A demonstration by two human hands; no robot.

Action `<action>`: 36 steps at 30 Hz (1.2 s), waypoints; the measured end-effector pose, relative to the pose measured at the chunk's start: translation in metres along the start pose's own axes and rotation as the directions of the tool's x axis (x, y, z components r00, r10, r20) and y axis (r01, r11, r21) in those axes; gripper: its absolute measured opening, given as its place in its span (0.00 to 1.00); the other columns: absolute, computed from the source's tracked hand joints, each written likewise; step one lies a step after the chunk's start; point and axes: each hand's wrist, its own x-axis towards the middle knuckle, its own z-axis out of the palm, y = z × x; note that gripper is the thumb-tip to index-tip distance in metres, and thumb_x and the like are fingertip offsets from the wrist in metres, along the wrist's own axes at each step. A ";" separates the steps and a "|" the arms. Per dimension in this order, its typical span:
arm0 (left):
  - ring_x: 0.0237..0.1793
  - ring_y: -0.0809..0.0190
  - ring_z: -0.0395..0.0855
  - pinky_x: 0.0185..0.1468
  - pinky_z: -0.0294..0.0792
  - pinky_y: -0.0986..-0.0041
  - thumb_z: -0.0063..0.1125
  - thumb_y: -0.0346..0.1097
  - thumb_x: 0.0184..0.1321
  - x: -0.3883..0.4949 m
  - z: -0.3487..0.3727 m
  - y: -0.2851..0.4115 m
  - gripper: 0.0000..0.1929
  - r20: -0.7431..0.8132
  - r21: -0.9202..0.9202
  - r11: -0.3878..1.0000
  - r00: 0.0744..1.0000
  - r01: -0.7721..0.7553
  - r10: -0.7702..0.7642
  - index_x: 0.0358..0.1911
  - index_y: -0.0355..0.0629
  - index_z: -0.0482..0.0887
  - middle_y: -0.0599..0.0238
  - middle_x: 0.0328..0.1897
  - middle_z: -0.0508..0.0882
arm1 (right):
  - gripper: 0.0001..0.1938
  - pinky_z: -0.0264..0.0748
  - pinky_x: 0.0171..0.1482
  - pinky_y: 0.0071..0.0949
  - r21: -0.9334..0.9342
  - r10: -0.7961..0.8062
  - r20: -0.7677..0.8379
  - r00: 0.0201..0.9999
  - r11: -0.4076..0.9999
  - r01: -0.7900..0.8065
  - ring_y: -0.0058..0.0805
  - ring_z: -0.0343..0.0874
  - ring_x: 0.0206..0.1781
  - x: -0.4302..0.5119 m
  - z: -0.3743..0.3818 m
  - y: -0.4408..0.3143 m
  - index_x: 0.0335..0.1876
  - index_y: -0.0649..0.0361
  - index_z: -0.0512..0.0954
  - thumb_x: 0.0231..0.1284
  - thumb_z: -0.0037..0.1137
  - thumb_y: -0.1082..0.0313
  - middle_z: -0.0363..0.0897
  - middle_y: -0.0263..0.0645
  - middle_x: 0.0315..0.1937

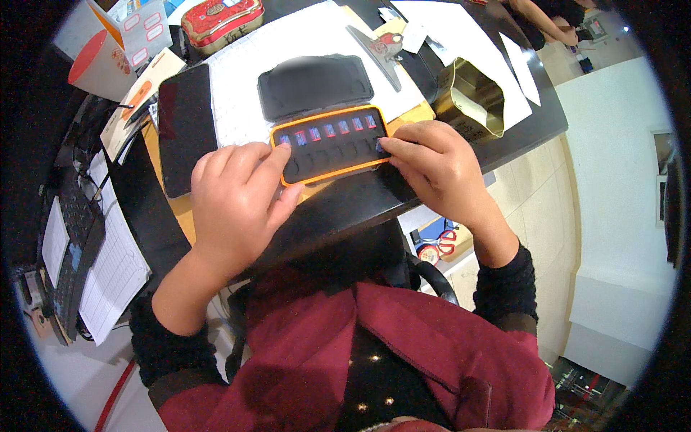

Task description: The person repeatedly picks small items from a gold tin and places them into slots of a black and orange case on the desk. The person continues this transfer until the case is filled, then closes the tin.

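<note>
An orange-rimmed memory card case (337, 170) with a black foam insert lies at the desk's front edge. Several small red and blue memory cards (330, 130) fill its far row. Slots in the near row show no cards apart from the right end. My left hand (235, 197) grips the case's left end, index finger by the leftmost card and thumb at the near corner. My right hand (437, 167) pinches a small blue card (379, 146) at the right end of the near row; whether it is fully seated cannot be seen. Just behind is the dark case lid (316, 86).
White paper (237, 116) lies under the lid. A tablet (186, 129) is left, a gold tin (469, 102) right, a metal clip (378, 51) and red tin (222, 22) farther back. Scissors (447, 243) lie in an open drawer below. Another person's arm (545, 21) shows far right.
</note>
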 end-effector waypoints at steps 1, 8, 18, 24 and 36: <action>0.47 0.52 0.83 0.53 0.70 0.57 0.74 0.41 0.52 0.000 0.000 0.000 0.22 0.000 -0.002 1.000 1.000 0.004 -0.004 0.50 0.40 0.89 0.61 0.46 0.85 | 0.15 0.79 0.50 0.39 0.019 0.037 -0.005 0.999 0.999 -0.037 0.43 0.83 0.47 -0.001 0.002 -0.001 0.50 0.61 0.86 0.55 0.69 0.77 0.84 0.43 0.45; 0.47 0.52 0.82 0.53 0.70 0.57 0.74 0.41 0.52 0.001 0.000 0.000 0.22 0.004 -0.007 1.000 1.000 0.004 -0.004 0.51 0.40 0.89 0.61 0.46 0.85 | 0.17 0.75 0.54 0.39 0.094 0.209 -0.079 0.975 0.975 -0.202 0.42 0.80 0.50 -0.006 0.013 -0.012 0.53 0.61 0.85 0.56 0.69 0.77 0.83 0.42 0.48; 0.47 0.51 0.82 0.53 0.70 0.57 0.74 0.40 0.52 0.000 0.000 0.000 0.22 -0.006 -0.024 1.000 1.000 -0.006 0.005 0.50 0.39 0.89 0.60 0.46 0.85 | 0.18 0.73 0.60 0.36 0.150 0.402 -0.062 0.914 0.909 -0.390 0.41 0.79 0.56 -0.006 0.023 -0.018 0.54 0.56 0.86 0.56 0.70 0.77 0.83 0.39 0.53; 0.47 0.51 0.82 0.52 0.70 0.58 0.75 0.40 0.52 -0.001 0.001 -0.001 0.22 -0.018 -0.029 1.000 1.000 -0.006 0.006 0.50 0.40 0.89 0.60 0.46 0.85 | 0.18 0.73 0.61 0.37 0.110 0.389 -0.117 0.914 0.920 -0.377 0.42 0.79 0.57 -0.008 0.025 -0.021 0.54 0.58 0.85 0.55 0.69 0.77 0.83 0.41 0.54; 0.48 0.48 0.82 0.54 0.70 0.56 0.75 0.38 0.52 -0.002 0.001 -0.001 0.24 0.011 -0.038 0.999 1.000 0.000 0.001 0.55 0.40 0.87 0.58 0.48 0.85 | 0.16 0.72 0.61 0.42 0.167 0.363 -0.146 0.920 0.926 -0.339 0.47 0.81 0.56 -0.008 0.029 -0.015 0.48 0.58 0.86 0.50 0.70 0.76 0.85 0.43 0.52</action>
